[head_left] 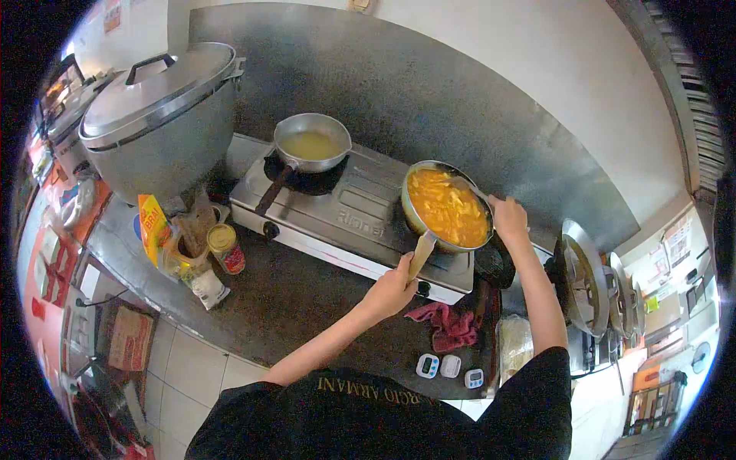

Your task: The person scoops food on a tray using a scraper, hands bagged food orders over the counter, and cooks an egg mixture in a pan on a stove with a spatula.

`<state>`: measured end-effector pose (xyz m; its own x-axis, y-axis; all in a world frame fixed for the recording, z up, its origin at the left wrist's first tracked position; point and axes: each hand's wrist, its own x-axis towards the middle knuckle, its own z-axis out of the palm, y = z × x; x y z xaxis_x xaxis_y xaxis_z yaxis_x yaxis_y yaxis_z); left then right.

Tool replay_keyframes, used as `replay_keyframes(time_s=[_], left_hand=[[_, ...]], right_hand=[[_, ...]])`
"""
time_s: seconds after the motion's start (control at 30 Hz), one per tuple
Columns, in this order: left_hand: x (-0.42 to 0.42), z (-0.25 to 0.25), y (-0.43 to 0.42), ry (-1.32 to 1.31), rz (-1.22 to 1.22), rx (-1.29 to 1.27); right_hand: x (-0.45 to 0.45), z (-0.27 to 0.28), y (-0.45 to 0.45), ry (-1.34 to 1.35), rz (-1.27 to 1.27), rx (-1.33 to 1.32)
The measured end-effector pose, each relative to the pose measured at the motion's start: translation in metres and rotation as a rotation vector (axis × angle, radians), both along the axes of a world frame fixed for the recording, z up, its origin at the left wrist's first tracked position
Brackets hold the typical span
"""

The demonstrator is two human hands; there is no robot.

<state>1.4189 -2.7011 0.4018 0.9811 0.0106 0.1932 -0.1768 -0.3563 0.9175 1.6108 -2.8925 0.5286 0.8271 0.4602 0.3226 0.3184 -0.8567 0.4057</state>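
Observation:
My left hand [393, 290] is wrapped around the pale handle [421, 256] of a pan [410, 214], which sits tilted over the right burner. Orange-yellow stew with pale pieces [452, 207] fills it. At the pan's right rim, my right hand [509, 218] is closed around the handle of a long-handled metal spoon [461, 183]. Its head dips into the stew at the far side, partly hidden. On the left burner stands a saucepan [313, 163] with thin yellowish liquid and a dark handle, touched by neither hand.
The two-burner stove [363, 208] stands against a metal splashback [368, 84]. A large lidded pot [165, 130] is at left, near a can [225, 247] and food packets [192, 253]. A red cloth [445, 325] and small timers [428, 366] lie in front; metal lids [583, 276] stand at right.

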Motion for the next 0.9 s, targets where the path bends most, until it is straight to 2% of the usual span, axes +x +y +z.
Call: replay_keyframes(time_s=[0.07,0.13,0.17,0.33,0.47,0.53,0.67,0.73,0.9], left_hand=[[-0.002,0.001,0.001,-0.005,0.001,0.004],[-0.001,0.001,0.003,-0.013,0.003,0.005],[0.0,0.0,0.002,0.009,-0.001,0.01],[-0.003,0.005,0.002,-0.001,-0.017,0.018],[-0.002,0.003,0.002,0.008,-0.004,0.027],[-0.001,0.002,0.002,-0.004,-0.01,0.019],[-0.001,0.004,0.003,0.014,-0.019,0.021],[-0.002,0.004,0.003,0.018,-0.022,0.024],[-0.002,0.007,0.003,0.02,-0.009,0.03]], right_hand=[[0.0,-0.003,-0.006,0.013,-0.018,-0.011],[-0.009,0.004,-0.01,0.242,-0.04,-0.001],[-0.011,0.006,-0.013,0.242,-0.039,-0.006],[-0.022,-0.001,-0.036,0.405,-0.125,0.203],[-0.037,-0.003,-0.038,0.444,-0.066,0.274],[-0.043,0.001,-0.039,0.465,0.06,0.341],[-0.075,0.03,-0.017,0.472,0.014,0.347],[-0.088,0.034,-0.006,0.452,0.064,0.3],[-0.108,0.005,0.011,0.391,0.031,0.178]])
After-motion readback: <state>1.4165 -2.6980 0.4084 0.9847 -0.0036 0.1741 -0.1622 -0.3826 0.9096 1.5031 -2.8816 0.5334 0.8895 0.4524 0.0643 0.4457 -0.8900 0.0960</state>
